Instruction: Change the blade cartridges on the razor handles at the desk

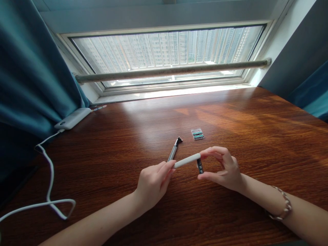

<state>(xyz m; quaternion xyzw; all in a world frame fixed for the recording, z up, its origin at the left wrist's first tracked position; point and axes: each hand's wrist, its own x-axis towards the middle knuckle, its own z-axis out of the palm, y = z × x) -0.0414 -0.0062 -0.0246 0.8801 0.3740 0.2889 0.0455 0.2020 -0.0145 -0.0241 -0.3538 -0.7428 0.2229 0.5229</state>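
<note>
My left hand [155, 182] is closed round the near end of a slim white razor handle [187, 160], which slants up to the right. At its far end hangs a small black piece [200, 166] that looks like a razor head. My right hand [225, 169] pinches this piece, index finger at its top by the handle tip and thumb at its lower end. Whether handle and head are joined, I cannot tell. Just beyond my left hand lies a silver-grey razor [174, 151] with a black head, its lower end hidden by the hand.
A small clear case [197, 134] with black and teal strips lies beyond my hands on the wooden table [128, 136]. A white device [73, 118] with a white cable [51, 171] sits at the left by the blue curtain [30, 61]. A window pipe [174, 71] runs across the back.
</note>
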